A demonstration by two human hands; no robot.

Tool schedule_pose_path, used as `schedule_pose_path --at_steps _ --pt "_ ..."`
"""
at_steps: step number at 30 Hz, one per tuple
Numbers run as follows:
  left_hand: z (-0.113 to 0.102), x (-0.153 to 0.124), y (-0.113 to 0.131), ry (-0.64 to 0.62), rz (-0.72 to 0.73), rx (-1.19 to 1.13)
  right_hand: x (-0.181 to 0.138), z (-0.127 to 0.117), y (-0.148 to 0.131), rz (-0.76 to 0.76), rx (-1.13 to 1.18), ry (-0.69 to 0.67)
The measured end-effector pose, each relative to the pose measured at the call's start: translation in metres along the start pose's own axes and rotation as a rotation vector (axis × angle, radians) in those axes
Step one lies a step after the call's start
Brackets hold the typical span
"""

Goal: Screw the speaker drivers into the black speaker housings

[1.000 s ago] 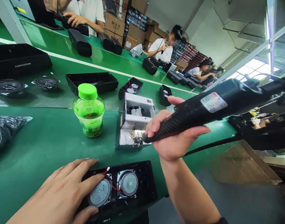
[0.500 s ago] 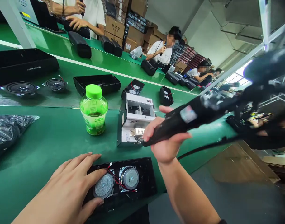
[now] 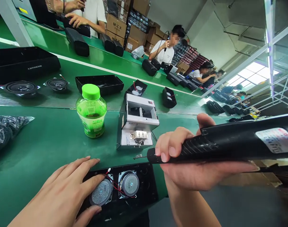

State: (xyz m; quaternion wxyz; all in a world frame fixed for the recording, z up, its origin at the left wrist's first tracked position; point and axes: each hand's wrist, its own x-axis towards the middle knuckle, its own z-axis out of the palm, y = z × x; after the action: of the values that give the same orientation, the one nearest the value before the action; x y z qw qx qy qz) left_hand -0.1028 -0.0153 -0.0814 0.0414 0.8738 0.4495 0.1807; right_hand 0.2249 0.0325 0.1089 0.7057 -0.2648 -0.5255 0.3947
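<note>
A black speaker housing [image 3: 147,181] lies on the green bench with two round speaker drivers in it: a left driver [image 3: 101,191] and a right driver [image 3: 130,185]. Red and black wires with a white plug run across them. My left hand [image 3: 65,186] grips the housing's left end, thumb and index finger beside the left driver. In my right hand [image 3: 181,154] is a black electric screwdriver [image 3: 212,143], held nearly level. Its thin bit [image 3: 140,157] points left, just above the housing's far edge; a small screw appears to be at the tip. Behind it stands a white screw feeder [image 3: 141,121].
A green-capped bottle [image 3: 91,113] stands left of the feeder, and a plastic bag [image 3: 9,129] lies farther left. Loose speakers [image 3: 21,87] and black housings [image 3: 100,84] line the back of the bench. Co-workers [image 3: 165,50] sit across the line.
My right hand has lowered and turned the screwdriver from a slant to nearly level, bringing its bit from the feeder toward the housing. My left hand has stayed on the housing.
</note>
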Motion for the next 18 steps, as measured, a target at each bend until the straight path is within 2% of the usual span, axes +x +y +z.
schedule_pose_path --at_steps 6,10,15,18 --pt "0.006 -0.003 -0.005 0.071 0.035 0.031 -0.013 0.019 -0.006 0.109 0.079 0.007" --pt "0.009 -0.006 -0.011 0.078 0.055 0.037 -0.020 0.031 0.006 0.235 0.159 0.004" --pt "0.011 -0.010 -0.015 0.052 0.040 -0.015 -0.025 0.035 0.020 0.354 0.226 -0.036" --pt "0.013 -0.011 -0.016 0.044 0.046 -0.012 -0.024 0.039 0.024 0.386 0.222 -0.047"
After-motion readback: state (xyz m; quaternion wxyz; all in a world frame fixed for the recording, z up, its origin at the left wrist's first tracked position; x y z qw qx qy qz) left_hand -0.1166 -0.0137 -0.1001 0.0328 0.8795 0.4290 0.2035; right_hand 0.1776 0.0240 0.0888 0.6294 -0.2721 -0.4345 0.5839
